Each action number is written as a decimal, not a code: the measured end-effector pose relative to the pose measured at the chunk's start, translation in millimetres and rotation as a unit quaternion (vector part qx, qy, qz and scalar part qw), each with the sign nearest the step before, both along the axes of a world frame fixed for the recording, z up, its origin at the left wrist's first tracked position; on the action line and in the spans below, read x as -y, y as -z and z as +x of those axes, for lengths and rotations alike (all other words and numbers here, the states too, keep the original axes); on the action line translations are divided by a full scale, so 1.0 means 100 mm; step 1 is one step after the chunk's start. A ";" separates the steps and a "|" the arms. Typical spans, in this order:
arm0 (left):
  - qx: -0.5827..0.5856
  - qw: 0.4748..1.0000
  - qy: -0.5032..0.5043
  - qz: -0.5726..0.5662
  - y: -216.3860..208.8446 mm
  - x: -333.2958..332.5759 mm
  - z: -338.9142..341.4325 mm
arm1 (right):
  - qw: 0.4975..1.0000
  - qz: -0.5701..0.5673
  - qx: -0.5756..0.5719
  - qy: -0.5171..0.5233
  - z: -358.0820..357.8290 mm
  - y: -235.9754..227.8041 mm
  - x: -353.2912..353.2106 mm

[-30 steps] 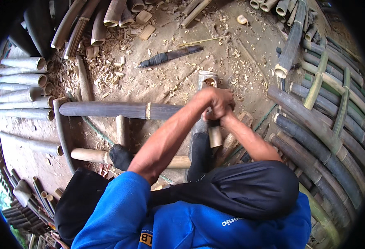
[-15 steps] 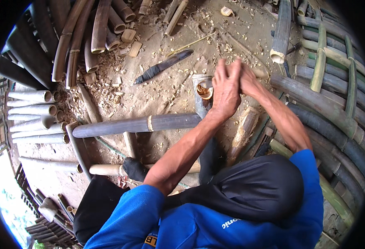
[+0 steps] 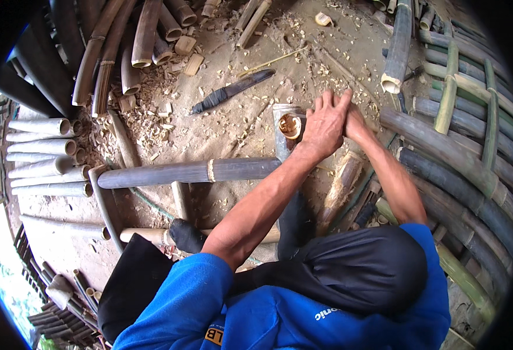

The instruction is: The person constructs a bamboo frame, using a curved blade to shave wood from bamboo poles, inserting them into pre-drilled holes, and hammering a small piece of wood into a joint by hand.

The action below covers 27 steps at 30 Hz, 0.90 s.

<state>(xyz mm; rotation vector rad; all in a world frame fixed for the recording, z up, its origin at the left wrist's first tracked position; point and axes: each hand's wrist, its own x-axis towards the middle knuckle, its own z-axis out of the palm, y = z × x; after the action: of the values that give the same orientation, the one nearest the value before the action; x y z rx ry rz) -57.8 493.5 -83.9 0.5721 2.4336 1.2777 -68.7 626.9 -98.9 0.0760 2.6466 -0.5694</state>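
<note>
My left hand (image 3: 325, 123) lies against my right hand (image 3: 356, 121), palm side to palm side, with the left fingers stretched forward. The right fingers are mostly hidden behind the left hand, and I see nothing held between the two. Just left of my hands, a dark bamboo piece (image 3: 283, 148) carries a round, pale-rimmed hollow (image 3: 290, 125) with orange-brown bits inside. A knife with a wrapped dark handle (image 3: 233, 91) lies on the ground farther off. Left of my left forearm stretches a dark bamboo pole (image 3: 169, 174).
Wood shavings (image 3: 145, 131) cover the ground on the left. Bamboo tubes (image 3: 40, 157) are stacked at the left, with more long ones (image 3: 144, 41) at the far left. A bamboo rack (image 3: 452, 87) stands on the right. A stripped bamboo length (image 3: 341, 186) lies beside my knee.
My right hand, blurred before, has slid back toward me against the left and now shows sharply. The left hand has shifted slightly right; the view has moved a little.
</note>
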 end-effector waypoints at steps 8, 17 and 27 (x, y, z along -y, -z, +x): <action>-0.059 0.947 -0.254 0.188 0.25 0.17 0.04 | 0.952 0.035 -0.094 -0.291 -0.55 -0.02 0.48; 0.059 0.989 -0.126 0.053 0.05 0.19 0.05 | 0.954 -0.032 0.197 -0.223 -0.45 -0.25 0.37; 0.136 0.975 0.160 -0.072 0.02 0.17 0.11 | 0.967 -0.172 0.185 -0.032 0.62 0.33 0.01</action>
<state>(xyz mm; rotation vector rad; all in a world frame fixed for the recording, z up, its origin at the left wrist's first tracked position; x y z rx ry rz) -46.6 476.8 -86.1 0.6680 2.0863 0.9699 -7.1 626.2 -132.1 -0.0075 2.1525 -0.8884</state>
